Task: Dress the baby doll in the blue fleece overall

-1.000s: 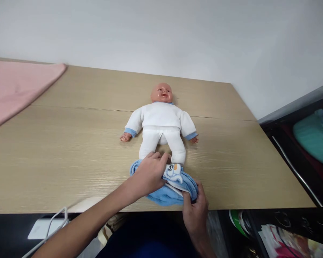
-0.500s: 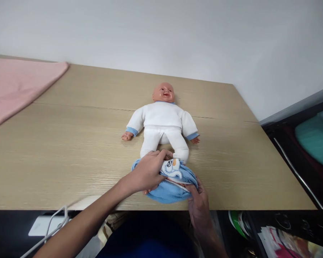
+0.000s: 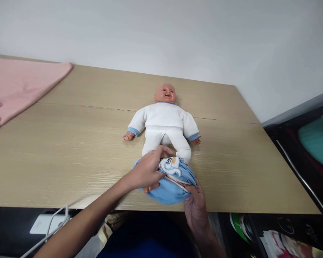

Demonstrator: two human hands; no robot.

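Note:
A baby doll in a white top and white trousers lies on its back on the wooden table, head toward the wall. At its feet is a bunched light-blue garment with a white cartoon patch. My left hand grips the garment's upper left edge, fingers curled over the doll's leg ends. From below, my right hand pinches the lower right edge at the table's front rim. The doll's feet are hidden by the cloth.
A pink blanket covers the table's far left corner. A white wall runs behind. To the right stands a dark shelf with a teal cloth. Below the front edge lie a white power strip and cable.
Both hands have drawn the blue garment slightly farther up over the doll's legs; the right hand turned more beneath the cloth. The doll has stayed put.

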